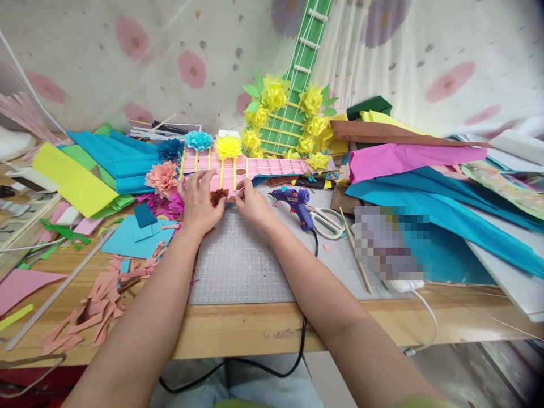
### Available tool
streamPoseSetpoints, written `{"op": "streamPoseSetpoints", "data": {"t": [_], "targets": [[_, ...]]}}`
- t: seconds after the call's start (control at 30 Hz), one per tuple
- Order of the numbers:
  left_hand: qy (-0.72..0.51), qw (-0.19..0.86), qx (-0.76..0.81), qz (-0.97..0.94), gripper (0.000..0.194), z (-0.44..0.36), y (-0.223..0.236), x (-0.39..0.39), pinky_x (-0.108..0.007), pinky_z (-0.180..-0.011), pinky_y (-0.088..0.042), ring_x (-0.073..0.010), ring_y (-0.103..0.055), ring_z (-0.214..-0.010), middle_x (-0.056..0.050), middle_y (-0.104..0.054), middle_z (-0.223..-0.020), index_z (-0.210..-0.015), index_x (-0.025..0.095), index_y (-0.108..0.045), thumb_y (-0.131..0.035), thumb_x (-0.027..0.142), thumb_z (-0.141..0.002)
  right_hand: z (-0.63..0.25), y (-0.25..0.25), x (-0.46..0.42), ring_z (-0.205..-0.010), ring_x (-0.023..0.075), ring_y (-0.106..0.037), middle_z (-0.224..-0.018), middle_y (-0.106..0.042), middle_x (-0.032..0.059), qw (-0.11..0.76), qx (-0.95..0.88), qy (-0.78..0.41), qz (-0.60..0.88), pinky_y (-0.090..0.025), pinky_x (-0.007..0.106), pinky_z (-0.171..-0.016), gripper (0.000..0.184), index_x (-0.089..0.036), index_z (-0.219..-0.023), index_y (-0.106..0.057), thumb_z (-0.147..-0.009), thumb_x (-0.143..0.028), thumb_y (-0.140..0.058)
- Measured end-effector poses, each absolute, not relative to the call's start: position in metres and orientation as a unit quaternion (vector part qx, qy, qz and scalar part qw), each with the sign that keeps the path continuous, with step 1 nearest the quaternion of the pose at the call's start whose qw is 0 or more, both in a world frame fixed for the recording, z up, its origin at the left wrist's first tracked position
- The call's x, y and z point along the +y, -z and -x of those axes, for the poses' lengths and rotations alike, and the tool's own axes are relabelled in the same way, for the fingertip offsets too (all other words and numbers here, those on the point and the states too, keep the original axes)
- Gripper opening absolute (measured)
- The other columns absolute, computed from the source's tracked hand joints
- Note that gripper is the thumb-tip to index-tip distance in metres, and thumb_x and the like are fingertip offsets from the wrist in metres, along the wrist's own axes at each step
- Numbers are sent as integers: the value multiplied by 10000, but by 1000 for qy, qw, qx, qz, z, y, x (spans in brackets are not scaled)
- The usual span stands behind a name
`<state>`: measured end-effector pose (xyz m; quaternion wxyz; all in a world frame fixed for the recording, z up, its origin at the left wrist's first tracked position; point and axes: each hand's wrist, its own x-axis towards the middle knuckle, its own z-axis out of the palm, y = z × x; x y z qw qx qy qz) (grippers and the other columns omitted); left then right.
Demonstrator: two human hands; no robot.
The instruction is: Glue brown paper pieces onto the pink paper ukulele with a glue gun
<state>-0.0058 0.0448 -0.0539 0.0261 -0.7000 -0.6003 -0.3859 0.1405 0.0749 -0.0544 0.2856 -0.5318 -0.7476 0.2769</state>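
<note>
A pink paper guitar (276, 166) with yellow frets and white strings lies at the back of a grey cutting mat (246, 260). My left hand (199, 201) rests on its body, fingers spread and stretched out, thumb beside a brown paper flower (219, 196). On the flower's other side, at the guitar's near edge, my right hand (254, 205) has thumb and finger pinched together; what is between them is hidden. A coral paper flower (163, 178), a dark blue flower (169, 148), a light blue flower (198, 140) and a yellow flower (228, 147) sit along the guitar's body.
Right of my hands lie a blue glue gun (295, 203) with a black cord, scissors (326, 222) and a wooden stick (356, 252). A green guitar (293, 96) with yellow flowers stands behind. Coloured paper (425, 161) and coral scraps (100, 300) cover both sides.
</note>
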Motion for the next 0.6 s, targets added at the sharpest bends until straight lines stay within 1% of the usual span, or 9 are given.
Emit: {"op": "streamPoseSetpoints", "data": {"t": [0.17,0.33,0.6], "targets": [[381,21,-600,704,627,8,54,46,-541,-1134,-115,-326,-364,-1318,-136,-469,-1347,-1307,228,-434,-627,249,-711,-137,52,73,-810,201,-623,-858,-666,33,277,-750,-283,530,-429,316,-732,185,-219,-1009,-412,-838,-189,-474],[379,33,-601,703,606,8,54,46,-524,-1131,-141,-309,-387,-1304,-134,-483,-1339,-1289,225,-442,-629,255,-714,-134,51,72,-780,194,-611,-843,-656,32,273,-750,-291,527,-421,312,-728,189,-207,-1018,-419,-837,-169,-456],[374,45,-603,704,585,9,55,46,-508,-1124,-162,-297,-394,-1299,-134,-484,-1330,-1279,213,-442,-624,261,-725,-131,56,74,-725,172,-598,-790,-626,-2,297,-739,-317,515,-431,306,-728,190,-212,-1001,-420,-821,-164,-461]]}}
